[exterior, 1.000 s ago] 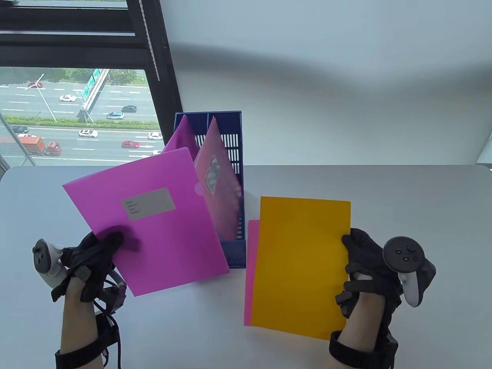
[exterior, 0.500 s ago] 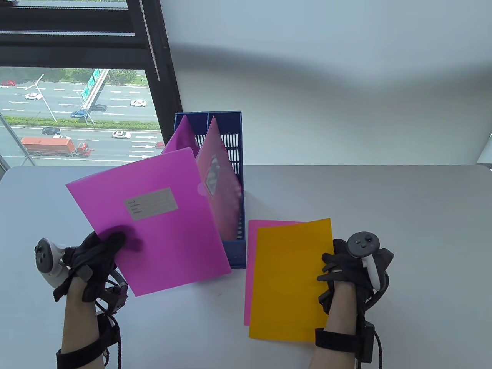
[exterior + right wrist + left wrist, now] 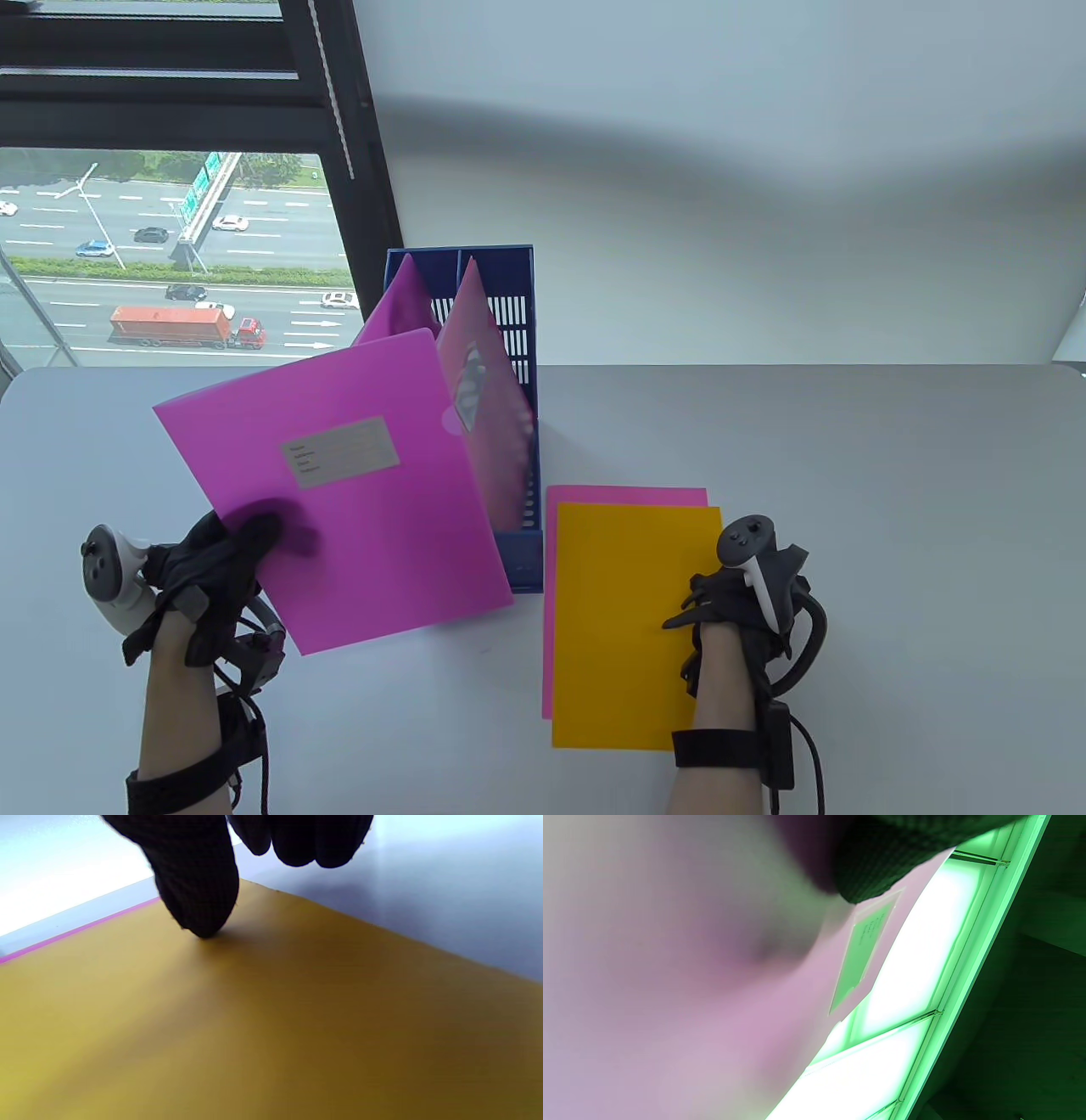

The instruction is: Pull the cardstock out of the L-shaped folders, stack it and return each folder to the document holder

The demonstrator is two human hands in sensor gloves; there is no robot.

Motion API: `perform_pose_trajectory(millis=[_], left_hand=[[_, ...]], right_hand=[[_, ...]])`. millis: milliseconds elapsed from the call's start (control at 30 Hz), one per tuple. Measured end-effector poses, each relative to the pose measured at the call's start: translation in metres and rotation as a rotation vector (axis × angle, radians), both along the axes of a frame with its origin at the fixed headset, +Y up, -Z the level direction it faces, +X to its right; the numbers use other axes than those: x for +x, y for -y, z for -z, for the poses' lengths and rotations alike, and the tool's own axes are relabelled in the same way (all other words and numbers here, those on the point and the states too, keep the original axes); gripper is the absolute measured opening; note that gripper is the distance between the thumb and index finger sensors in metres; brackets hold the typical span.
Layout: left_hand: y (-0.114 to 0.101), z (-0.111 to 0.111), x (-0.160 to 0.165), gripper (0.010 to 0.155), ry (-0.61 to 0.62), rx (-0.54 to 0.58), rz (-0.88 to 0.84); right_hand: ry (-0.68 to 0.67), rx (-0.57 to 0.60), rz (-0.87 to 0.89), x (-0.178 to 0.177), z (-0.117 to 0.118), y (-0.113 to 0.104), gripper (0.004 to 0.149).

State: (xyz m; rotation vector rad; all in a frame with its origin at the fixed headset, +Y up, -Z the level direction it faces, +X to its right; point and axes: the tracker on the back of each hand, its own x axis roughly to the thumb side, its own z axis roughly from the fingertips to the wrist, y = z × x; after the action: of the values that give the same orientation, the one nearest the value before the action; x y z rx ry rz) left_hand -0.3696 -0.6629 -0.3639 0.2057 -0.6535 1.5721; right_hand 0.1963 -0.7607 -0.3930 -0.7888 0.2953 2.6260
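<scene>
My left hand (image 3: 229, 552) grips the lower left corner of a magenta L-shaped folder (image 3: 339, 492) with a grey label, held tilted above the table in front of the blue document holder (image 3: 522, 552). The left wrist view is filled by that folder (image 3: 691, 1005), with a gloved finger (image 3: 882, 857) on it. Two more magenta folders (image 3: 475, 373) stand in the holder. An orange cardstock sheet (image 3: 619, 628) lies flat on a pink sheet (image 3: 628, 495) right of the holder. My right hand (image 3: 713, 603) is at its right edge; the thumb (image 3: 199, 891) touches the orange sheet (image 3: 254, 1027), the other fingers hang past its edge.
The grey table (image 3: 891, 509) stretches right of the stack. A window (image 3: 170, 255) and dark frame stand behind the holder at the back left, with a white wall behind the rest.
My right hand has lowered the orange sheet from a raised tilt down flat onto the pink sheet and drawn in leftward. The folder in my left hand barely moved.
</scene>
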Motion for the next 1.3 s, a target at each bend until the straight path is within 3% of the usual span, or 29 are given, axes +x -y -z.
perform_pose_trajectory(millis=[133,300,467,567,667,767,900,1033,1133,1300], left_hand=[[0.000,0.001,0.001,0.043,0.005,0.002,0.004],[0.000,0.002,0.006,0.043,0.014,0.004,0.016],[-0.002,0.002,0.011,0.043,0.024,0.009,0.030],[-0.003,0.002,0.015,0.043,0.033,0.012,0.033],[-0.005,0.001,0.020,0.042,0.052,0.021,0.026],[-0.007,0.001,0.028,0.043,0.071,0.028,0.027],[-0.009,0.000,0.039,0.043,0.083,0.035,0.052],[-0.014,-0.002,0.057,0.043,0.125,0.044,0.058],[-0.020,-0.006,0.071,0.043,0.129,0.071,0.123],[-0.031,-0.014,0.086,0.044,0.084,0.131,0.320]], right_hand=[[-0.018,0.124,0.056,-0.003,-0.003,-0.025,0.082],[-0.116,0.390,0.127,-0.020,-0.018,-0.086,0.077],[-0.276,0.662,0.204,-0.046,-0.040,-0.133,0.065],[-0.389,0.829,0.220,-0.061,-0.050,-0.150,0.055],[-0.474,0.947,0.286,-0.077,-0.058,-0.161,0.054],[-0.559,0.991,0.389,-0.093,-0.062,-0.165,0.052],[-0.683,0.906,0.595,-0.111,-0.058,-0.163,0.058],[-0.719,0.872,0.678,-0.116,-0.055,-0.160,0.060],[-0.740,0.877,0.673,-0.111,-0.055,-0.163,0.043],[-0.667,0.995,0.662,-0.097,-0.063,-0.170,0.037]])
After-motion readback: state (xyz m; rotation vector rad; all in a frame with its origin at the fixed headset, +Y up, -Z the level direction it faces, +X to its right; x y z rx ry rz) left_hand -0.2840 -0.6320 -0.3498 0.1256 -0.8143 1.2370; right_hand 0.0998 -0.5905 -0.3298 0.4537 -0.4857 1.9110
